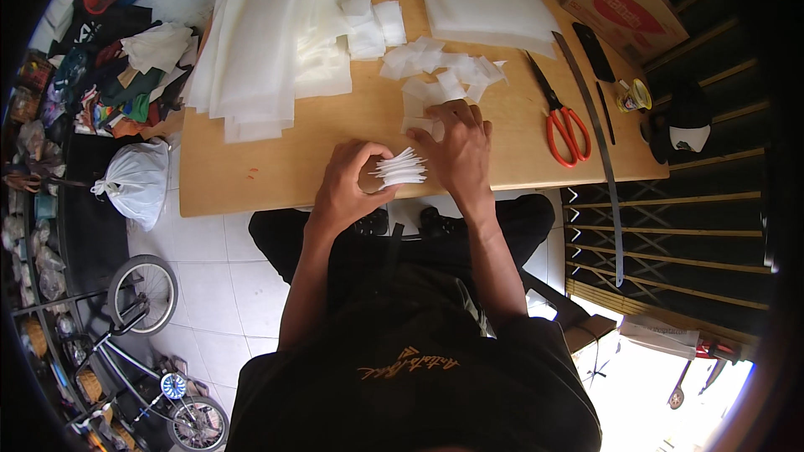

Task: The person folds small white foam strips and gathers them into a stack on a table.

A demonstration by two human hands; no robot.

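My left hand [343, 182] grips a fanned stack of small white sheet pieces [399, 169] between thumb and fingers, at the table's near edge. Its layers spread apart toward the right. To the right of the stack, my right hand [459, 151] has its fingers curled, with thumb and forefinger on a small translucent white piece [414, 105]. Loose cut pieces [477, 72] of the same material lie scattered just beyond it. Farther back are neater small stacks [365, 29] of white pieces.
Long translucent sheets [268, 42] cover the table's [226, 180] left, and another sheet pile [477, 0] lies at the back. Orange-handled scissors [567, 130], a long metal ruler [605, 142], a black case [593, 52] and a small cup [634, 95] are on the right. A carton [624, 4] stands behind.
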